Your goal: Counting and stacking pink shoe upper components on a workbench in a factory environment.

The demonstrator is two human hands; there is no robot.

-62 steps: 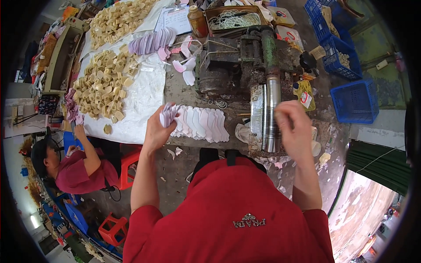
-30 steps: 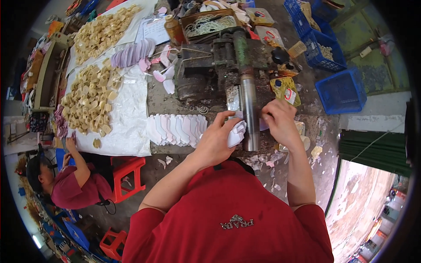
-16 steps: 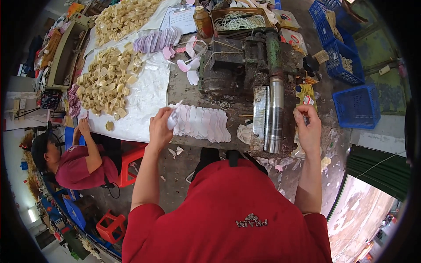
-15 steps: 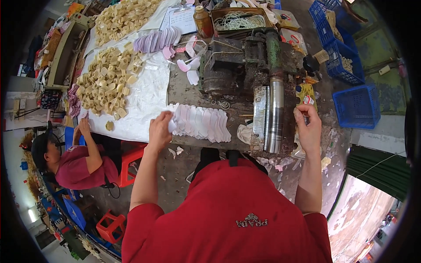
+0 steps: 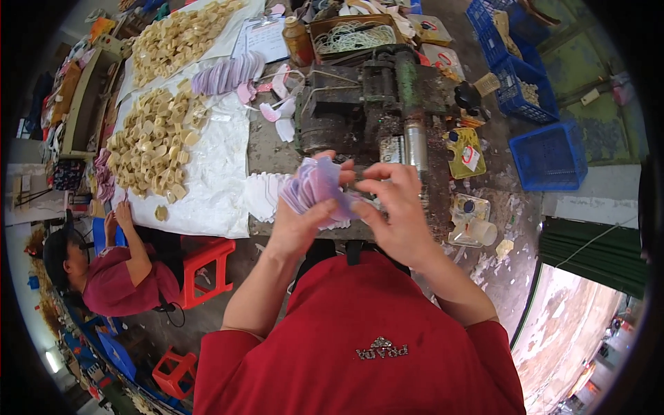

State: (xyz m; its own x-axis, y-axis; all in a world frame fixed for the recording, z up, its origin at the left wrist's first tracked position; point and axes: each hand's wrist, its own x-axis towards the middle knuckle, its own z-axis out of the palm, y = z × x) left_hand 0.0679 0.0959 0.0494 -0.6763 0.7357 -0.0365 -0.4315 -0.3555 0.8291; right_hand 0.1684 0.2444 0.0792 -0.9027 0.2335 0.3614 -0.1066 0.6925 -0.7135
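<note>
A fanned stack of lilac curved cut pieces (image 5: 311, 185), thin and soft-looking, is gripped in my left hand (image 5: 299, 229), thumb on the near side and fingers behind. My right hand (image 5: 400, 220) meets the right end of the stack; its thumb touches the end piece while the other fingers are bent and apart. Both hands are above the table's front edge, before the machine's steel roller (image 5: 415, 144). Partly hidden behind my left hand, a row of overlapping white pieces (image 5: 263, 194) lies on the table.
The dark, greasy machine (image 5: 332, 104) stands beyond my hands. Tan moulded pieces (image 5: 149, 142) are heaped on white sheeting (image 5: 228, 152) at left, beside another lilac row (image 5: 228, 72). A co-worker (image 5: 114, 277) sits at left. A blue crate (image 5: 548, 155) stands at right.
My left hand has come right, now with the lilac stack in it. My right hand has moved left from beside the roller to the stack. The view has shifted slightly.
</note>
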